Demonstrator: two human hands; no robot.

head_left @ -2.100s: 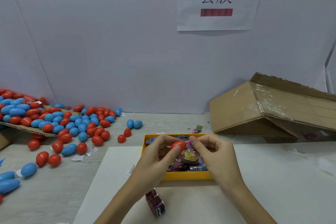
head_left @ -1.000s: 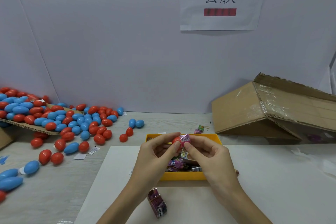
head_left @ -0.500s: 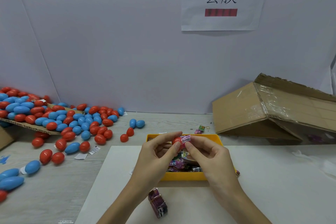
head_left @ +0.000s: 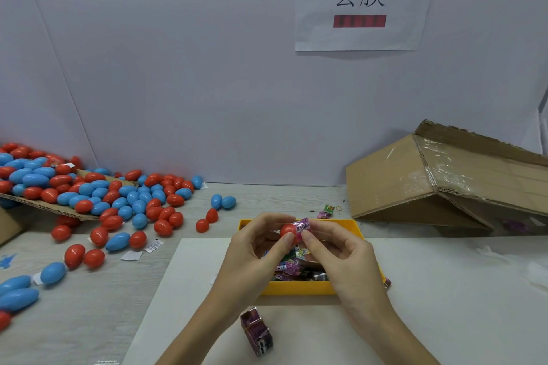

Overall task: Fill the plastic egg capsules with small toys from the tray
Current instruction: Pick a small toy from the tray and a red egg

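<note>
Head view looks down on two bare hands raised together just above the yellow tray (head_left: 299,288). The left hand (head_left: 255,255) grips a red egg capsule (head_left: 288,232) between thumb and curled fingers, its open side apparently turned toward the other hand — a sensible hold, since it steadies the shell while something is pushed in. The right hand (head_left: 341,258) pinches a small pink wrapped toy (head_left: 303,226) with a barcode on it, thumb and forefinger closed on the packet and pressing it against the capsule's mouth. Whether the toy is partly inside cannot be told; it touches the red shell and part of it stands out.

Working directly over the tray looks deliberate: a dropped toy would likely fall back among the other wrapped toys (head_left: 292,268) heaped inside. The tray sits at the far edge of a white sheet (head_left: 192,290), near the person. Capsules in red and blue (head_left: 118,204) lie spread across the table to the left, some on a cardboard flap (head_left: 44,207) — whether these are filled cannot be seen. A small purple packet (head_left: 257,335) rests on the sheet in front of the tray, and a collapsed cardboard box (head_left: 439,181) lies to the right.
</note>
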